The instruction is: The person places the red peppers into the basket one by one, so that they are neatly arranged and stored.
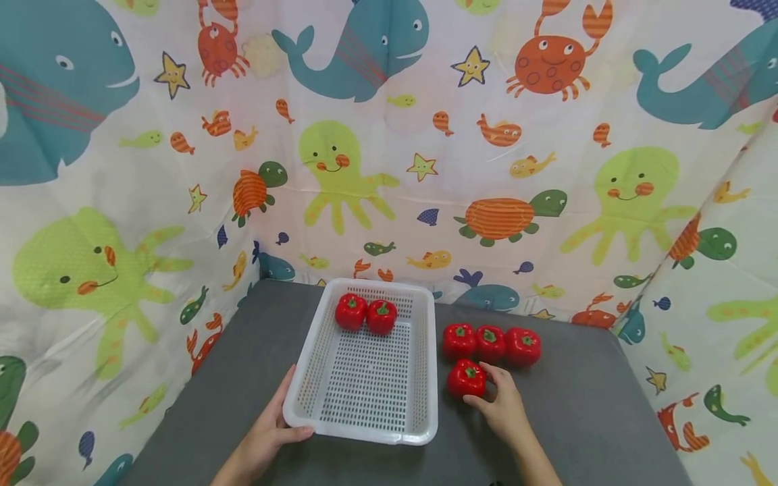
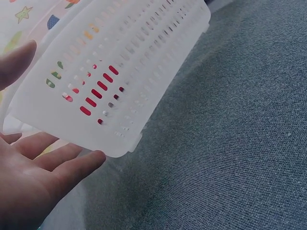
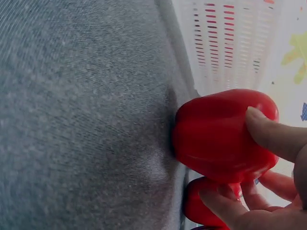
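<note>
- A glossy red bell pepper with a green stem (image 1: pixel 465 379) sits between the right hand's (image 1: pixel 501 403) curved thumb and fingers, which pinch its sides, just right of a white perforated plastic basket (image 1: pixel 358 433).
- The left hand (image 1: pixel 267 426) touches the basket's near left corner, thumb and fingers spread apart.
- In the right wrist view, fingers partly cover another red pepper (image 3: pixel 197 203); the frame cuts off the right hand.
- The left thumb is cropped in its wrist view.
</note>
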Action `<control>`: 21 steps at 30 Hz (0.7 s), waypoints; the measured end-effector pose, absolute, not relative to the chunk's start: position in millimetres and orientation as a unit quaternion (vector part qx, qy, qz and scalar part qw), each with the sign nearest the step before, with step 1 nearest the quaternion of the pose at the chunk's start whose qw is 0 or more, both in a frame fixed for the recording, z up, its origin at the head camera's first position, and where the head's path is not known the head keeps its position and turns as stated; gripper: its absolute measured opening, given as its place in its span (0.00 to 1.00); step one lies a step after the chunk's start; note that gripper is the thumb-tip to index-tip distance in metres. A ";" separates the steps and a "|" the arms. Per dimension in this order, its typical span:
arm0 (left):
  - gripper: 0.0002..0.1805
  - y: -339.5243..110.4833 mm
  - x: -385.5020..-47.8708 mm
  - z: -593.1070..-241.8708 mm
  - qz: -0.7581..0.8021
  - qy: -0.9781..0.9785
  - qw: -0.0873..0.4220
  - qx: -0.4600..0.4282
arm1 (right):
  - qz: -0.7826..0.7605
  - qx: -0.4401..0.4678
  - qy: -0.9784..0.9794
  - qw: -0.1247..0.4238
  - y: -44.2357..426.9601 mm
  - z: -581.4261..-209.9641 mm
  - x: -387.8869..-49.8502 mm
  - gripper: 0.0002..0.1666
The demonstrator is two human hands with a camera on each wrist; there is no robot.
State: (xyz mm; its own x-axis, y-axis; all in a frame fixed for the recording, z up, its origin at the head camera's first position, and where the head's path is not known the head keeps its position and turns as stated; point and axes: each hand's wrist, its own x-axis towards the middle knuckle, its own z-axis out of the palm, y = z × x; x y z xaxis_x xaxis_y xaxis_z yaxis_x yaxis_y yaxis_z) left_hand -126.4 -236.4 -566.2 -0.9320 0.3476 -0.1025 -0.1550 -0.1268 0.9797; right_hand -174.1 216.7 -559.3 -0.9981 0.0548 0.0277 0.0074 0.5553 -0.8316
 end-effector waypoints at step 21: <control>0.60 -234.2 -126.1 -557.7 0.732 0.656 0.178 0.050 | 0.517 -0.025 -0.852 0.081 199.2 -486.4 -167.2 0.52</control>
State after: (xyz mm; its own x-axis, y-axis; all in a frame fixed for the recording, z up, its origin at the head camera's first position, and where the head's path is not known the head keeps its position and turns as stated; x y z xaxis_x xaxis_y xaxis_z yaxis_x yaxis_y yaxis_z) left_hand -126.1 -234.2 -557.7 -0.9316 0.3257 -0.1610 -0.1953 -0.0752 0.9779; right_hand -167.2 199.2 -486.4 -0.9855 0.1268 0.1129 -0.0417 0.4640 -0.8849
